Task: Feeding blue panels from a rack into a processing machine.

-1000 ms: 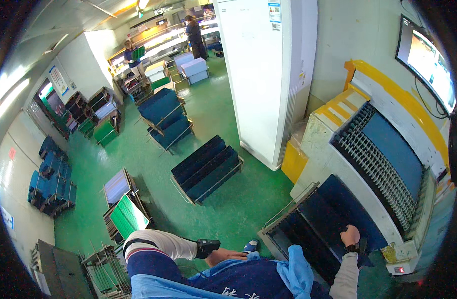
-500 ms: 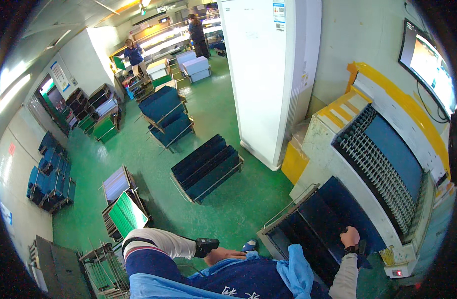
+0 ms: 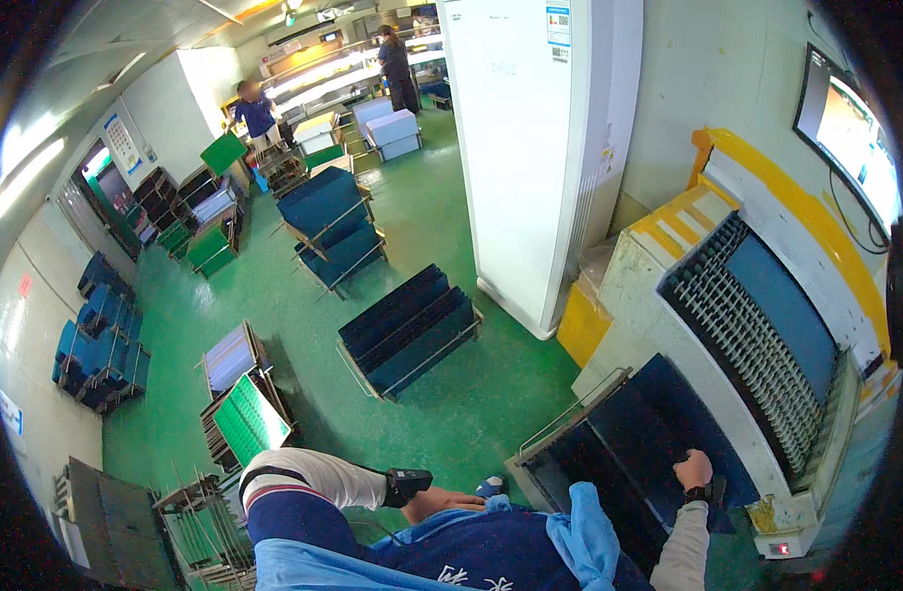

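My right hand (image 3: 693,470), with a dark watch on its wrist, is closed at the edge of a dark blue panel (image 3: 712,424). This panel stands in a metal-framed rack (image 3: 545,455) holding several similar dark panels, beside a roller machine (image 3: 757,335). The fingertips are partly hidden. My left hand (image 3: 439,505) lies close to my body with its fingers stretched out and nothing seen in it. A black device (image 3: 409,485) is strapped at the left wrist, over a pale sleeve.
More racks of dark blue panels (image 3: 412,335) stand on the green floor. At left is a rack with a shiny green panel (image 3: 251,419). A tall white cabinet (image 3: 515,158) stands ahead, and a screen (image 3: 845,128) hangs at right. Two people (image 3: 397,71) are at the back.
My right hand stays at the panel, nearly unmoved. At the back left, a person has straightened up and swung a green panel out to the left. My left hand has not moved.
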A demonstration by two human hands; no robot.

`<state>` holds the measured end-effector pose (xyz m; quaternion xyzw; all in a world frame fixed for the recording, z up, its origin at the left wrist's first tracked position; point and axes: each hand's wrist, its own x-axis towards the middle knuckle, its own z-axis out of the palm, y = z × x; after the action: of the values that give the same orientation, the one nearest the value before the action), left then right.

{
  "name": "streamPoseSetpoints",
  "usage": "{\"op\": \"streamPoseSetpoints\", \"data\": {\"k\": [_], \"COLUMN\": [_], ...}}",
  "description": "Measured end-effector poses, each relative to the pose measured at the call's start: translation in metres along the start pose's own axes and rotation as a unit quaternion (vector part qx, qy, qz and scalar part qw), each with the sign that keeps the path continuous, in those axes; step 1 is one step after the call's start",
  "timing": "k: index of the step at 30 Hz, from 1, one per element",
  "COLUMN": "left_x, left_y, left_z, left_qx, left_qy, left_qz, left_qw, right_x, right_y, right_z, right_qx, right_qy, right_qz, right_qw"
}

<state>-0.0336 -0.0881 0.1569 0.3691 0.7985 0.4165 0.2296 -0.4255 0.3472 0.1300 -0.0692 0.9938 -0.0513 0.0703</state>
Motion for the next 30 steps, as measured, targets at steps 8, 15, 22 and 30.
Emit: {"op": "streamPoseSetpoints", "data": {"k": [8,15,22,30], "left_x": [0.006,0.007,0.008,0.012], "left_y": [0.013,0.012,0.007,0.01], "left_z": [-0.015,-0.011,-0.003,-0.008], "left_qx": [0.001,-0.021,-0.037,-0.014], "left_qy": [-0.002,0.008,0.025,0.029], "left_qz": [-0.003,-0.019,-0.03,-0.023], "left_qw": [1.0,1.0,0.999,0.999], "right_x": [0.005,0.011,0.017,0.026], "right_y": [-0.005,-0.003,-0.008,-0.002], "right_z": [-0.01,-0.012,-0.018,-0.013], "right_qx": [0.01,0.014,0.016,0.028], "right_qy": [-0.013,-0.014,-0.029,-0.022], "right_qz": [0.02,0.016,0.031,0.019], "right_qw": [1.0,1.0,0.999,0.999]}}
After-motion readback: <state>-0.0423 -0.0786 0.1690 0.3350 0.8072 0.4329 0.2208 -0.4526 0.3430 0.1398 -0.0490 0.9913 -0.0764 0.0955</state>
